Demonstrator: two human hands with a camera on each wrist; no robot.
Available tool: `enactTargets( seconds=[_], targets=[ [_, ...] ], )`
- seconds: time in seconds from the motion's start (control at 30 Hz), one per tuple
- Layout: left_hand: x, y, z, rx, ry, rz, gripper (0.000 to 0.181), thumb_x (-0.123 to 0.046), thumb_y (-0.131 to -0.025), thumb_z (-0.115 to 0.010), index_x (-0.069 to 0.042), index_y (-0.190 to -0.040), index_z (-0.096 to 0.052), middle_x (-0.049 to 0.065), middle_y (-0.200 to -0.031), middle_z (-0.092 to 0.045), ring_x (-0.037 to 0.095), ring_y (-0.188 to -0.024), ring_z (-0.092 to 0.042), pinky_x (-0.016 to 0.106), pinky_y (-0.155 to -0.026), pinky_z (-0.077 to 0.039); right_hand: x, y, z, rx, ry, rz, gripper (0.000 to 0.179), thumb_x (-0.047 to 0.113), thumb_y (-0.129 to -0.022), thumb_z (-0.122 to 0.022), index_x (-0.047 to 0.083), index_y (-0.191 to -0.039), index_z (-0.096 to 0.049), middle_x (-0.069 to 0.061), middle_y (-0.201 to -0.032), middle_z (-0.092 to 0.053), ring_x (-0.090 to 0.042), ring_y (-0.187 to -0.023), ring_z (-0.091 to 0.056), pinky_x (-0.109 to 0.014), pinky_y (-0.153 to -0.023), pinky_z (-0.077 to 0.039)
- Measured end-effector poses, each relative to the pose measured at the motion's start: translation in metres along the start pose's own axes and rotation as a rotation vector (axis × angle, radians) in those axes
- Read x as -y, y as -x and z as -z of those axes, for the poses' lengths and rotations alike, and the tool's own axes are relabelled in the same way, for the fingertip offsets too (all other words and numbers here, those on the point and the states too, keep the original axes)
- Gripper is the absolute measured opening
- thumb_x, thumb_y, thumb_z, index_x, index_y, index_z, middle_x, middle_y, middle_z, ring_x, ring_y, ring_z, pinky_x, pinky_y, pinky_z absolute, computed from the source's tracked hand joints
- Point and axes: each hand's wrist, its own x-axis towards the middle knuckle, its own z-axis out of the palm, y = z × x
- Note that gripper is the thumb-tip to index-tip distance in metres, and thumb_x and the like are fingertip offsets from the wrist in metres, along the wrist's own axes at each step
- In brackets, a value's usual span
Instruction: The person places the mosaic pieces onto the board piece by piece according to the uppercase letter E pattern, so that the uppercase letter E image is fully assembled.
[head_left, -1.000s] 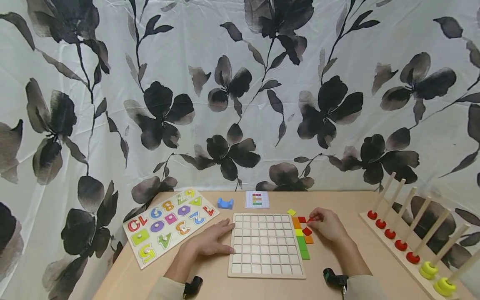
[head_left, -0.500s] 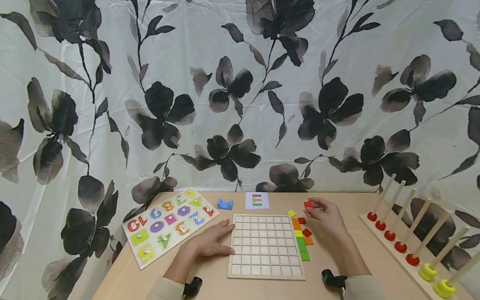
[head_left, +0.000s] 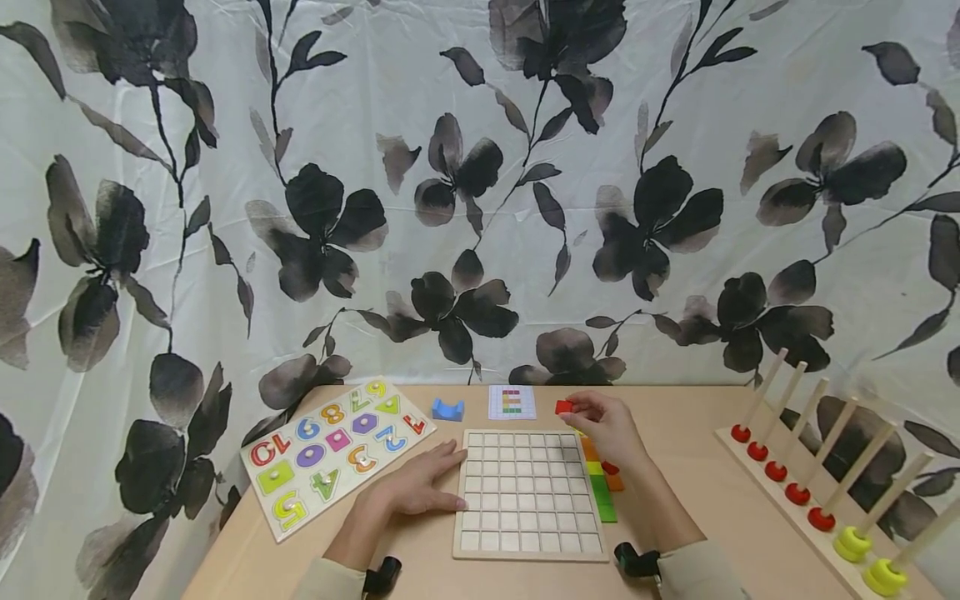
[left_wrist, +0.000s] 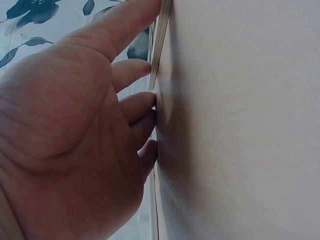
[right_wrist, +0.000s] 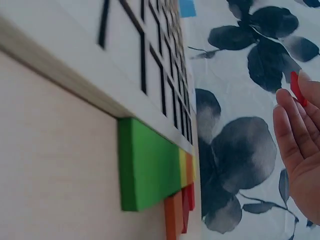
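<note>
In the head view a wooden grid board (head_left: pixel 531 496) lies on the table, its square cells bare. My left hand (head_left: pixel 414 486) rests at its left side, thumb and fingertips at the frame; the left wrist view shows that hand (left_wrist: pixel 75 130) with fingers extended. My right hand (head_left: pixel 611 429) pinches a red square tile (head_left: pixel 563 407) above the board's far right corner. In the right wrist view the red tile (right_wrist: pixel 298 89) sits between thumb and fingers. Green tiles (head_left: pixel 602 497), with yellow and orange ones, line the board's right edge, partly hidden by the right hand.
A small card (head_left: pixel 512 402) with a coloured pattern lies behind the board, beside a blue curved block (head_left: pixel 447 409). At left is a number and shape puzzle (head_left: pixel 337 450). A peg rack (head_left: pixel 813 492) with red and yellow beads stands at right, before a floral curtain (head_left: pixel 480 192).
My right hand has lifted the red tile from beside the other tiles and carried it left, over the board's far right corner. The left hand has stayed at the board's left edge.
</note>
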Motion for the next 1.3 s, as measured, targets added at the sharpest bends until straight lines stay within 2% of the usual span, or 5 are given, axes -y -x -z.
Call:
enactTargets(
  seconds=[0.2, 0.4, 0.73, 1.07, 1.3],
  targets=[
    [0.000, 0.000, 0.001, -0.002, -0.001, -0.012, 0.087, -0.050, -0.090, -0.078, -0.010, -0.159, -0.043, 0.025, -0.168, -0.028, 0.043, -0.157, -0.027, 0.062, -0.126, -0.025, 0.001, -0.007, -0.022, 0.138, 0.064, 0.077, 0.027, 0.016, -0.090, -0.083, 0.007, -0.114, -0.075, -0.004, -0.095, -0.073, -0.016, -0.079, -0.064, -0.020, -0.069, -0.058],
    [0.001, -0.001, 0.001, -0.001, 0.008, 0.008, 0.088, -0.052, -0.089, -0.077, -0.012, -0.159, -0.043, 0.022, -0.170, -0.028, 0.041, -0.158, -0.025, 0.061, -0.127, -0.024, 0.005, -0.018, -0.042, 0.272, 0.143, 0.111, 0.023, 0.019, -0.089, -0.084, 0.009, -0.109, -0.077, 0.003, -0.091, -0.072, -0.013, -0.079, -0.062, -0.022, -0.071, -0.057],
    [0.006, -0.001, 0.000, 0.007, 0.001, 0.011, 0.088, -0.053, -0.089, -0.076, -0.011, -0.159, -0.043, 0.021, -0.170, -0.028, 0.039, -0.158, -0.026, 0.061, -0.127, -0.025, 0.007, -0.029, -0.064, 0.412, 0.219, 0.067, 0.020, 0.016, -0.088, -0.085, 0.008, -0.105, -0.078, 0.004, -0.089, -0.069, -0.014, -0.080, -0.058, -0.022, -0.068, -0.052],
    [0.004, -0.001, 0.000, 0.007, 0.008, 0.023, 0.088, -0.053, -0.090, -0.076, -0.012, -0.159, -0.042, 0.021, -0.170, -0.028, 0.040, -0.158, -0.025, 0.062, -0.127, -0.025, 0.007, -0.033, -0.078, 0.478, 0.309, 0.048, 0.020, 0.022, -0.086, -0.087, 0.011, -0.099, -0.078, 0.006, -0.083, -0.067, -0.011, -0.077, -0.057, -0.023, -0.067, -0.048],
    [0.004, -0.001, 0.000, 0.009, 0.015, 0.034, 0.087, -0.054, -0.090, -0.076, -0.013, -0.160, -0.042, 0.018, -0.171, -0.028, 0.038, -0.159, -0.026, 0.062, -0.127, -0.025, 0.008, -0.033, -0.084, 0.504, 0.349, 0.050, 0.018, 0.020, -0.085, -0.088, 0.011, -0.095, -0.077, 0.006, -0.081, -0.066, -0.012, -0.077, -0.057, -0.024, -0.069, -0.049]
  ],
)
